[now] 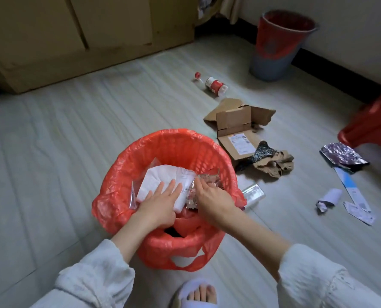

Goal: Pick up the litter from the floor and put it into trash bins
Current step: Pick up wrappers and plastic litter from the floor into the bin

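A trash bin lined with a red plastic bag (145, 150) stands on the floor right in front of me. Both my hands are inside its mouth. My left hand (160, 203) lies flat, fingers apart, on a white padded paper packet (162, 176). My right hand (209, 198) presses down on a crinkled silvery wrapper (209, 178), fingers curled over it. On the floor to the right lie a torn cardboard box (236, 123), crumpled brown paper (274, 165), a plastic bottle with a red label (215, 85), a shiny foil bag (343, 156) and paper scraps (349, 194).
A second bin with a red liner (278, 43) stands by the far wall. A red plastic stool (374, 123) is at the right edge. Wooden cabinets (73, 36) run along the back left. A clear plastic pack (253, 194) lies beside the near bin. My slippered foot (196, 294) is below.
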A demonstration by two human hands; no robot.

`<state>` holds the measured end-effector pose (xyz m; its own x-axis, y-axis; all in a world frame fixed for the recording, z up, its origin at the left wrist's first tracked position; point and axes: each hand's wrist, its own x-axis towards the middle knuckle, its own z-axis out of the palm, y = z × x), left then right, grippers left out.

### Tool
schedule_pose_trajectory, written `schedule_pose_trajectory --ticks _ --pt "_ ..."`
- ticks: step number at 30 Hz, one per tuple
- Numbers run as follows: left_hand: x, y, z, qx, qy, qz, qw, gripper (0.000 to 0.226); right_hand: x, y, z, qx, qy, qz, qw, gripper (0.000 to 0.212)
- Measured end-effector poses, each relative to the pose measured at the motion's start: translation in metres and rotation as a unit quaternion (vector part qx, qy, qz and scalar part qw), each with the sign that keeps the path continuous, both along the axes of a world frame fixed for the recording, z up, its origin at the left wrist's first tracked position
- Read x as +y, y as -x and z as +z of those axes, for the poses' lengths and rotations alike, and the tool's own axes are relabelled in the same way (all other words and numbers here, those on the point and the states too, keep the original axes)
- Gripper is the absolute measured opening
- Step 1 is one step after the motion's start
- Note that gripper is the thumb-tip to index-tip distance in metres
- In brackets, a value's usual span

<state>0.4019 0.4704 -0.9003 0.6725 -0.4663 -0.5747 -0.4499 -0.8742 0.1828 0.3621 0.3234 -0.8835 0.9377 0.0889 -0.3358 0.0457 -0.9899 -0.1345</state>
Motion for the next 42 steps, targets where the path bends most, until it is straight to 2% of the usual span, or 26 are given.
schedule_pose_trajectory --ticks 5,8,11,15,18,23,27,30,35,39,42 --pt "-0.008 -0.009 -0.017 0.074 -0.057 -0.007 0.996 0.069 0.011 -0.011 -0.006 0.181 0.005 -0.026 0.983 0.079" --pt "-0.015 -0.019 -0.036 0.1 -0.11 -0.043 0.988 0.07 0.014 -0.014 -0.008 0.23 0.039 -0.012 0.972 0.076" --pt "-0.018 -0.026 -0.046 0.118 -0.152 -0.056 0.98 0.072 0.014 -0.019 -0.005 0.253 0.055 0.012 0.966 0.069" --pt "-0.024 -0.027 -0.036 0.14 -0.179 -0.088 0.97 0.087 0.013 -0.02 -0.003 0.271 0.022 0.042 0.961 0.05" --pt "-0.026 -0.03 -0.028 0.136 -0.181 -0.11 0.968 0.093 0.014 -0.011 0.005 0.253 0.027 0.071 0.965 0.042" --pt "-0.027 -0.031 -0.031 0.134 -0.145 -0.095 0.976 0.072 0.014 -0.01 0.007 0.26 0.044 0.065 0.962 0.037" --pt "-0.023 -0.031 -0.049 0.147 -0.129 -0.069 0.978 0.07 0.011 -0.027 -0.002 0.308 0.072 0.08 0.945 0.035" --pt "-0.021 -0.032 -0.064 0.145 -0.141 -0.077 0.976 0.069 0.015 -0.029 -0.022 0.325 0.087 0.092 0.937 0.042" --pt "-0.025 -0.029 -0.049 0.119 -0.129 -0.071 0.982 0.061 0.012 -0.029 -0.021 0.286 0.076 0.079 0.952 0.042" --pt "-0.023 -0.024 -0.012 0.124 -0.043 -0.016 0.991 0.051 0.007 -0.014 -0.003 0.177 0.046 0.061 0.981 0.036" --pt "-0.019 -0.023 0.015 0.113 0.034 0.021 0.993 0.042 0.0 -0.005 0.015 0.118 0.057 0.081 0.988 0.032"
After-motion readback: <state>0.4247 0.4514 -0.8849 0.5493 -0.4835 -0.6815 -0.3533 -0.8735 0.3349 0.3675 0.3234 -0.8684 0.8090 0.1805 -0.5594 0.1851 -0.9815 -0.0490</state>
